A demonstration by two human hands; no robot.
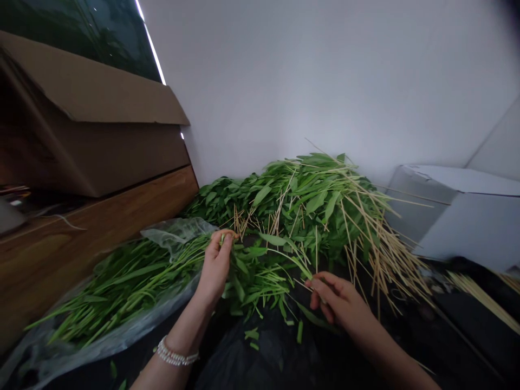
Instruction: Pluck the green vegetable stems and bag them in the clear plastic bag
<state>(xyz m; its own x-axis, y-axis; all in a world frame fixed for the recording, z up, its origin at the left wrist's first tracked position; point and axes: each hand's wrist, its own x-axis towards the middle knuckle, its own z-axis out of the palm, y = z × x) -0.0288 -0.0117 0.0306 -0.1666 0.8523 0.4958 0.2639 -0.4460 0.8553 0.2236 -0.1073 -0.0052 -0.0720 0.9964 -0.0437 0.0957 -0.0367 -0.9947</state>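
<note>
My left hand (216, 265) is pinched on a green stalk (222, 239) at the edge of a low heap of leafy greens (260, 281). My right hand (335, 299) is curled, fingers closed on a thin leafy stem (298, 265) that runs up to the left. Behind both hands rises a big pile of green leaves (309, 206) mixed with several thin bamboo skewers (377, 254). A beaded bracelet (175, 355) circles my left wrist.
A clear plastic bag (122, 336) holds long green stems (117, 287) at the left. A wooden ledge (101, 227) carries a cardboard box (93, 130). A white box (467, 216) stands at the right. More skewers (483, 298) lie on the black sheet (268, 363).
</note>
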